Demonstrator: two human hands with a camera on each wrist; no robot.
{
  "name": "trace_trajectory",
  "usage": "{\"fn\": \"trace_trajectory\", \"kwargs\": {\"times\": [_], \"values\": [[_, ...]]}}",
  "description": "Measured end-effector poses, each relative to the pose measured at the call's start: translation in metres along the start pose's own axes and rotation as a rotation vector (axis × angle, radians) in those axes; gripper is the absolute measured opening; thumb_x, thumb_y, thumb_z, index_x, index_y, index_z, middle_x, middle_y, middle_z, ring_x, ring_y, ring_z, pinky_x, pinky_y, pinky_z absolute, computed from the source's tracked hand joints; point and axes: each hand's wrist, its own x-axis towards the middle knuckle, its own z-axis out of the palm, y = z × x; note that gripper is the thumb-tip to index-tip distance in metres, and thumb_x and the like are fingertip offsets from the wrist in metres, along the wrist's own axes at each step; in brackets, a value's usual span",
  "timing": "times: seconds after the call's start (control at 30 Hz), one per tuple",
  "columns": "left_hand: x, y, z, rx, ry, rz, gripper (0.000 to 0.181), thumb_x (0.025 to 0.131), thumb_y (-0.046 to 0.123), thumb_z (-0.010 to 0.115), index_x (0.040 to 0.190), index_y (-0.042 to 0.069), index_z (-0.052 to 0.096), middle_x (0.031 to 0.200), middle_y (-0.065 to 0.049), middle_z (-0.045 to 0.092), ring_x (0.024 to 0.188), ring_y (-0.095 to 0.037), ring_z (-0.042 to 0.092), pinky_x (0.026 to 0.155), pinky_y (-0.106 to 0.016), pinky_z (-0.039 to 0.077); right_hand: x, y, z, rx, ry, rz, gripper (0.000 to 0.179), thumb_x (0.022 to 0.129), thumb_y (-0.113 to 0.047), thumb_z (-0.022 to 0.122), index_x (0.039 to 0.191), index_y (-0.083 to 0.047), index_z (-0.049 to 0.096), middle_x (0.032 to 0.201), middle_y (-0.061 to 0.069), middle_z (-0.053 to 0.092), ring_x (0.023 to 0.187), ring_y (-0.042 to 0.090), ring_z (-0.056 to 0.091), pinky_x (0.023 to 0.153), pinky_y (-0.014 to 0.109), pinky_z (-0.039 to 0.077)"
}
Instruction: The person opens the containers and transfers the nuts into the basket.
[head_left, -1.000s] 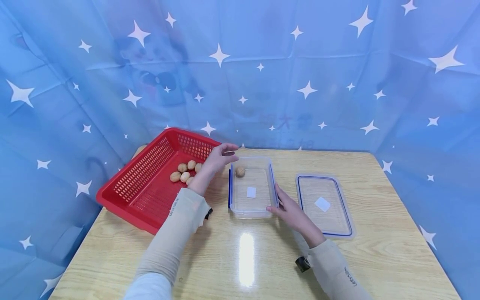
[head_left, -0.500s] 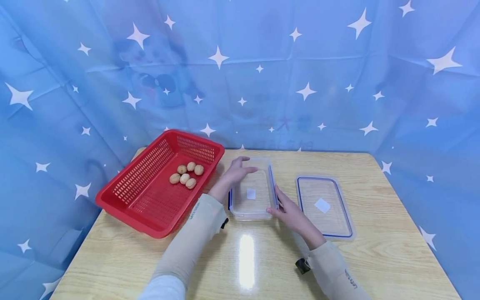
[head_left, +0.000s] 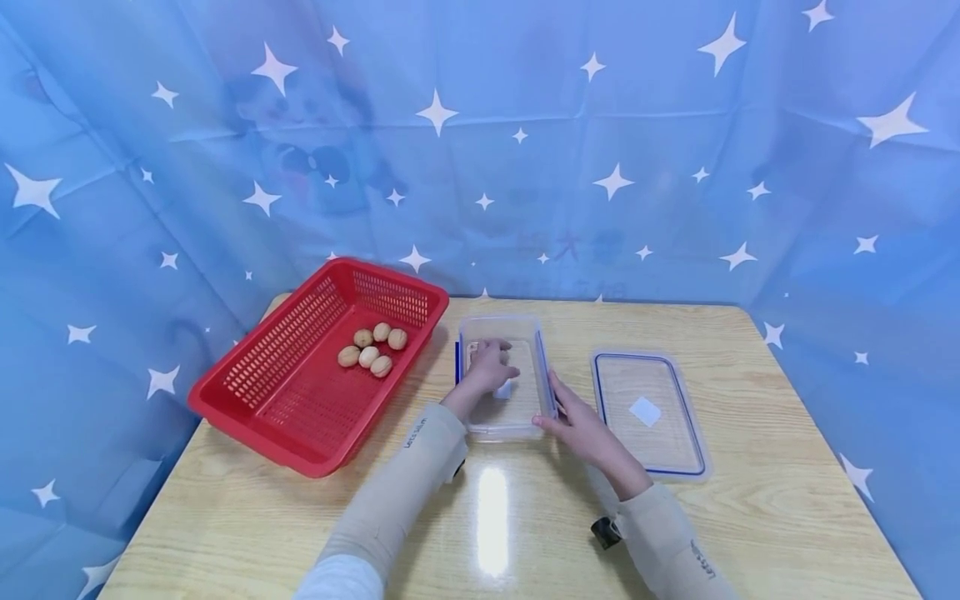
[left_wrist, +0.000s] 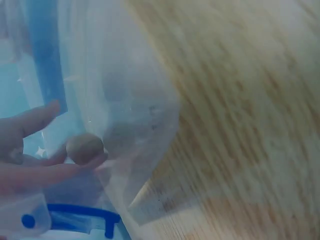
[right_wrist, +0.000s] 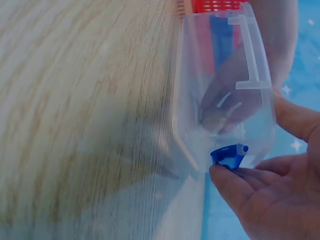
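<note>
A clear plastic food container (head_left: 517,417) with blue side latches stands lidless on the table. My left hand (head_left: 487,368) reaches inside it from the left. In the left wrist view a walnut (left_wrist: 85,148) lies against the fingertips, while the thumb (left_wrist: 42,117) is spread away from it. From above, the hand mostly covers that walnut. My right hand (head_left: 581,423) holds the container at its near right corner, thumb on the front side and fingers along the right side. In the right wrist view one finger touches the blue latch (right_wrist: 229,155).
A red slotted basket (head_left: 300,417) with several walnuts (head_left: 368,357) stands left of the container. The clear lid (head_left: 652,450) with a blue seal lies flat on the right. A starry blue curtain (head_left: 480,150) hangs behind the wooden table (head_left: 772,467).
My left hand has moved from beside the basket, over the container's rim, and down inside to where the walnut lies. The right hand and the container have stayed in place.
</note>
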Motion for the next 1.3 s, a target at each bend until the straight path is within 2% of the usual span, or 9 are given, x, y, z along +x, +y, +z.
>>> {"fn": "trace_trajectory", "kwargs": {"times": [0.13, 0.2, 0.33, 0.57, 0.77, 0.97, 1.17, 1.3], "values": [[0.0, -0.001, 0.002, 0.037, -0.044, 0.076, 0.033, 0.091, 0.0, 0.065, 0.123, 0.009, 0.069, 0.132, -0.014, 0.063, 0.123, -0.03, 0.056, 0.107, -0.042, 0.046, 0.0, -0.001, 0.0, 0.007, -0.005, 0.007, 0.08, 0.1, -0.016, 0.059, 0.156, 0.007, 0.006, 0.161, 0.033, 0.011, 0.141, 0.053, 0.03, 0.112, 0.056, 0.036], [0.0, -0.001, 0.001, 0.015, -0.065, 0.076, 0.033, 0.091, -0.004, 0.062, 0.118, 0.012, 0.072, 0.128, -0.011, 0.066, 0.117, -0.027, 0.059, 0.103, -0.041, 0.048, 0.0, -0.001, 0.001, 0.01, -0.004, 0.018, 0.081, 0.1, -0.016, 0.059, 0.157, 0.005, 0.006, 0.162, 0.032, 0.011, 0.142, 0.052, 0.03, 0.112, 0.056, 0.036], [-0.001, -0.001, 0.001, -0.005, -0.074, 0.057, 0.035, 0.091, -0.006, 0.057, 0.114, 0.016, 0.075, 0.129, -0.007, 0.067, 0.115, -0.024, 0.059, 0.103, -0.039, 0.047, 0.0, 0.0, 0.001, 0.02, -0.004, 0.026, 0.081, 0.1, -0.016, 0.06, 0.157, 0.004, 0.005, 0.163, 0.03, 0.01, 0.143, 0.051, 0.029, 0.113, 0.056, 0.035], [-0.002, 0.0, 0.0, -0.05, -0.057, 0.112, 0.032, 0.09, -0.001, 0.063, 0.117, 0.013, 0.072, 0.127, -0.008, 0.069, 0.119, -0.026, 0.061, 0.106, -0.04, 0.047, 0.001, 0.001, 0.001, 0.023, -0.005, 0.02, 0.081, 0.1, -0.016, 0.059, 0.157, 0.004, 0.005, 0.163, 0.03, 0.009, 0.143, 0.051, 0.028, 0.113, 0.055, 0.034], [-0.004, 0.005, -0.005, -0.159, -0.039, 0.106, 0.032, 0.092, 0.006, 0.067, 0.123, 0.012, 0.067, 0.129, -0.009, 0.066, 0.121, -0.027, 0.061, 0.104, -0.039, 0.05, 0.001, 0.002, 0.001, 0.021, -0.009, 0.022, 0.082, 0.1, -0.015, 0.06, 0.157, 0.005, 0.005, 0.163, 0.031, 0.009, 0.143, 0.051, 0.028, 0.113, 0.054, 0.035], [-0.004, 0.02, -0.019, -0.224, -0.03, 0.091, 0.031, 0.093, 0.01, 0.069, 0.124, 0.013, 0.066, 0.131, -0.009, 0.064, 0.122, -0.026, 0.06, 0.103, -0.038, 0.052, 0.002, 0.003, 0.001, 0.028, -0.011, 0.029, 0.082, 0.1, -0.015, 0.059, 0.157, 0.005, 0.004, 0.163, 0.031, 0.008, 0.145, 0.05, 0.026, 0.112, 0.054, 0.036], [-0.003, 0.032, -0.041, -0.242, -0.025, 0.177, 0.034, 0.093, 0.007, 0.068, 0.127, 0.007, 0.064, 0.133, -0.013, 0.063, 0.125, -0.03, 0.06, 0.102, -0.038, 0.053, 0.002, 0.002, 0.0, 0.02, -0.013, 0.046, 0.082, 0.101, -0.017, 0.059, 0.158, 0.004, 0.004, 0.163, 0.03, 0.008, 0.146, 0.049, 0.024, 0.114, 0.054, 0.035], [-0.006, 0.042, -0.058, -0.244, -0.012, 0.198, 0.036, 0.094, 0.01, 0.068, 0.13, 0.007, 0.063, 0.135, -0.013, 0.062, 0.126, -0.029, 0.06, 0.102, -0.038, 0.054, 0.001, 0.002, 0.0, 0.003, -0.009, 0.05, 0.082, 0.1, -0.019, 0.059, 0.157, 0.004, 0.004, 0.163, 0.03, 0.008, 0.146, 0.049, 0.025, 0.114, 0.054, 0.034]]}}
